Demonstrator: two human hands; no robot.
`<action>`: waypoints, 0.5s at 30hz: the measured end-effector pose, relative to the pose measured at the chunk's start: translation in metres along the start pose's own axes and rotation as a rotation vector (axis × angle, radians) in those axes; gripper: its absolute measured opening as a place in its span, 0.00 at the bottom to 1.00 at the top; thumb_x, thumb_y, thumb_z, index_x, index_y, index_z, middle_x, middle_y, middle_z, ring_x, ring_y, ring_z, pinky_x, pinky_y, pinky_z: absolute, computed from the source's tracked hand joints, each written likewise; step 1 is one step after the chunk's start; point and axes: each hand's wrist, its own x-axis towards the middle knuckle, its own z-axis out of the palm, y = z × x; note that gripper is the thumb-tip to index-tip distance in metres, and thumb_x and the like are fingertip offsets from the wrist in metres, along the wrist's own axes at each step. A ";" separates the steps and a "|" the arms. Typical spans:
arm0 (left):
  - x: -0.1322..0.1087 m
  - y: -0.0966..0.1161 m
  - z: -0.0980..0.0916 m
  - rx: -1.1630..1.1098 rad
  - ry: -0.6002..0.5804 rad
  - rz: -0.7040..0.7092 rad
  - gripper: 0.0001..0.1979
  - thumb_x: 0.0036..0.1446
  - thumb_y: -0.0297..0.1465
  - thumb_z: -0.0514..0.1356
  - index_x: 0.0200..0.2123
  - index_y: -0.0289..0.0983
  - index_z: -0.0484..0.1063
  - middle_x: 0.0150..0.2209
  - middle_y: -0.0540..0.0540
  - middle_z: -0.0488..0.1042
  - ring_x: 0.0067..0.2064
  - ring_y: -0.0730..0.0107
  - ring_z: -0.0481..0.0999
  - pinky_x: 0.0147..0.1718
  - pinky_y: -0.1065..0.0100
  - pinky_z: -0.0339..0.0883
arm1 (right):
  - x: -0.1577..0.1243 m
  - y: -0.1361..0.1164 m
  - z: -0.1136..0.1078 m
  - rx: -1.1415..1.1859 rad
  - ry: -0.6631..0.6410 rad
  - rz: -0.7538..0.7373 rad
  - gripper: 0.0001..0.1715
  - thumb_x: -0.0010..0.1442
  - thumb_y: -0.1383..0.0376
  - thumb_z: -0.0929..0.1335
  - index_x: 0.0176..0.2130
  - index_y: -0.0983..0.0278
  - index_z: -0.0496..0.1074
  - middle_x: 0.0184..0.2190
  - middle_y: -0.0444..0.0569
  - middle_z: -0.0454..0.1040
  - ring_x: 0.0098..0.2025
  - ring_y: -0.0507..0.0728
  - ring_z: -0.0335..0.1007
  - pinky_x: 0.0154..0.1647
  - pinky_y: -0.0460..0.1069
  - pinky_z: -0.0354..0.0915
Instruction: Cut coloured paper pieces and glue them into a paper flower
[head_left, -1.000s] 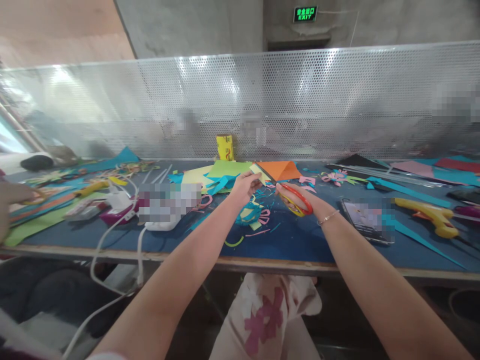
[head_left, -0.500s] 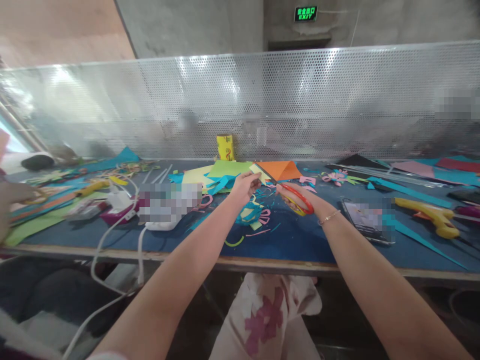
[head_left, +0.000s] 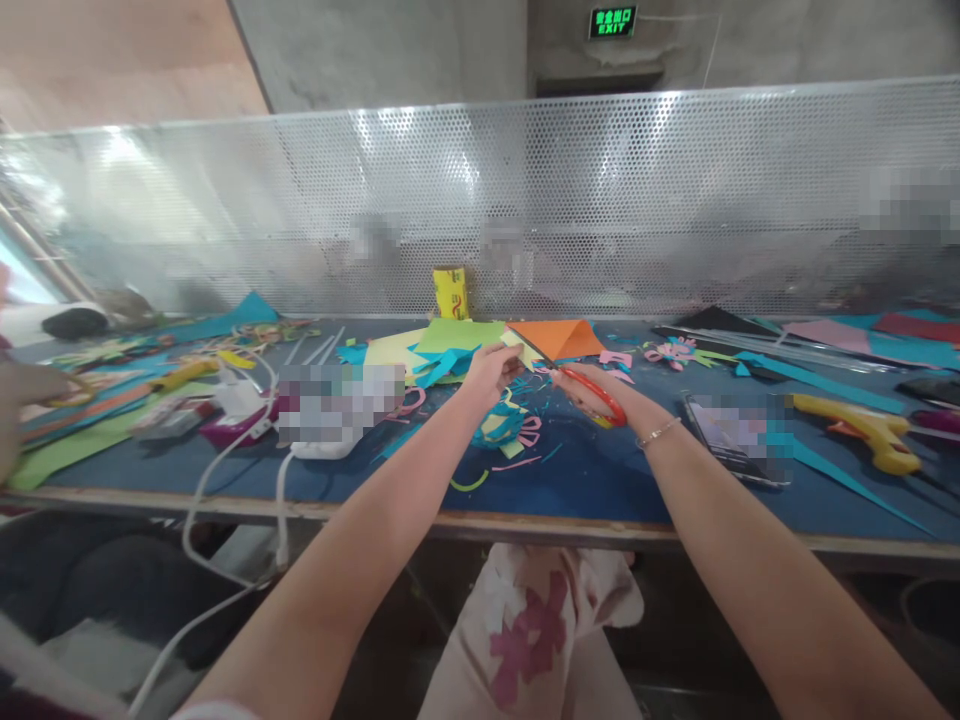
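Above the middle of the blue table, my left hand (head_left: 495, 368) pinches a small piece of pale yellow paper (head_left: 527, 350). My right hand (head_left: 579, 385) is closed round the red and yellow handles of a pair of scissors (head_left: 611, 400), whose blades point left at that paper. Behind them lies an orange sheet (head_left: 562, 340), with a green sheet (head_left: 457, 336) to its left. Below my hands sits a ball of blue and yellow paper strips (head_left: 501, 428), with pink loops (head_left: 529, 432) beside it and thin cut scraps around.
A white power strip (head_left: 330, 440) and its cord lie left. A phone (head_left: 731, 440) and a yellow glue gun (head_left: 862, 428) lie right. A yellow packet (head_left: 451, 293) stands before the perforated metal screen (head_left: 637, 200). A person's arm (head_left: 15, 400) shows at the far left.
Both hands stay in nearly the same place. The scissors' handles have turned slightly and less of the yellow loop shows; the paper piece remains in my left hand.
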 end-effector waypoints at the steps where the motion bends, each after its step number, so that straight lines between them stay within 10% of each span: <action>1: 0.000 0.000 0.000 -0.005 0.010 -0.004 0.07 0.39 0.24 0.62 0.20 0.34 0.65 0.16 0.52 0.66 0.19 0.78 0.67 0.23 0.74 0.63 | 0.001 0.001 0.000 -0.011 0.007 -0.010 0.23 0.52 0.45 0.58 0.25 0.62 0.54 0.16 0.38 0.52 0.15 0.46 0.46 0.14 0.43 0.47; 15: 0.001 0.000 -0.001 0.010 0.015 0.000 0.05 0.41 0.27 0.61 0.22 0.33 0.66 0.18 0.49 0.69 0.21 0.76 0.68 0.24 0.73 0.63 | -0.009 -0.021 0.001 0.221 -0.019 0.214 0.18 0.54 0.50 0.59 0.29 0.63 0.60 0.15 0.38 0.55 0.14 0.46 0.49 0.15 0.44 0.49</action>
